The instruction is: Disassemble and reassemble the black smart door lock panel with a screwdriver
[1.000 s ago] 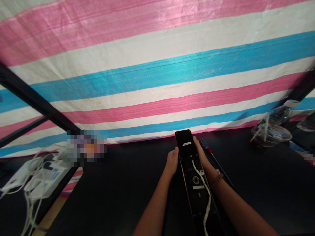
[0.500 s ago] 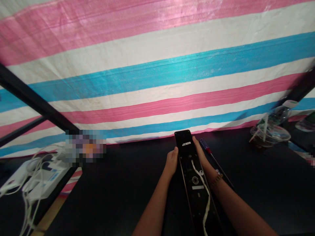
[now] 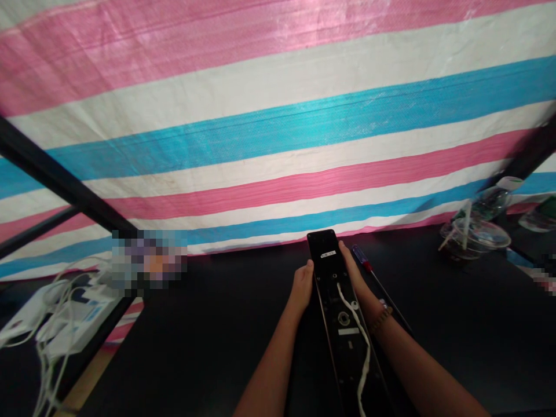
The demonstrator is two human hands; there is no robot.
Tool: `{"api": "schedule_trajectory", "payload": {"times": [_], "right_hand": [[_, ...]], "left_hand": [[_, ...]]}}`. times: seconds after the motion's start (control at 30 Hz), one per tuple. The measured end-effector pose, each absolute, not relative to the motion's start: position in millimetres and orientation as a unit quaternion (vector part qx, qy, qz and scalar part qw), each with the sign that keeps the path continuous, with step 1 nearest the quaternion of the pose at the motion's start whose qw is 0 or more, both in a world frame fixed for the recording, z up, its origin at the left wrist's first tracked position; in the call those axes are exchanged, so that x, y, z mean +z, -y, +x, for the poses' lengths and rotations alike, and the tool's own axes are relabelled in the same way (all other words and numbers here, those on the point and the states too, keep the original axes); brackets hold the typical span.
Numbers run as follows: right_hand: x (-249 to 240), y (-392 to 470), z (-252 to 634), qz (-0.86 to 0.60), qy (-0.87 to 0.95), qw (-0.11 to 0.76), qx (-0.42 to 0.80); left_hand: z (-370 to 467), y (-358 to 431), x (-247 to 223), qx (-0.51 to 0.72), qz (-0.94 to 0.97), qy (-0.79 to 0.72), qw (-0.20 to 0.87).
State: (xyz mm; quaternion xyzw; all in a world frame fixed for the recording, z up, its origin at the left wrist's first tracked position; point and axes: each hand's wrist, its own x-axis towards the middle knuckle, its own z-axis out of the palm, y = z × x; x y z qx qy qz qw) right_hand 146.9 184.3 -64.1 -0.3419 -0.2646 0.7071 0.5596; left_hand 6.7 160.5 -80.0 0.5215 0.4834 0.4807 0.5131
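A long black panel [image 3: 330,315] with rounded corners lies lengthwise in front of me, its far end toward the striped sheet. Small holes, a metal ring and white labels mark its face, and a white wrapped cable [image 3: 362,330] runs down it. Along the left edge, my left hand [image 3: 303,284] is closed on the panel, thumb up against the side. My right hand [image 3: 353,269] grips the opposite edge; most of its fingers are hidden. Just right of that hand, a screwdriver [image 3: 368,266] with a blue and red handle lies on the table, partly behind the forearm.
The black table [image 3: 208,336] runs up to a pink, white and blue striped sheet [image 3: 278,145]. White cables and a power strip [image 3: 82,324] lie on the left. Clear plastic containers [image 3: 482,237] stand at the right. Black frame bars [image 3: 65,174] slant at both sides.
Almost nothing differs. The whole view has shifted very slightly; both hands keep the same hold on the panel.
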Motion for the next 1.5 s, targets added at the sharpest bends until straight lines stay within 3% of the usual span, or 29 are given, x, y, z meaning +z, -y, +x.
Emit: {"api": "schedule_trajectory", "payload": {"times": [1.5], "right_hand": [[-68.9,-186.5,147.1,-0.318,0.236,0.558,0.729]], "left_hand": [[6.6,-161.4,-81.0,0.474,0.532,-0.485,0.507]]}}
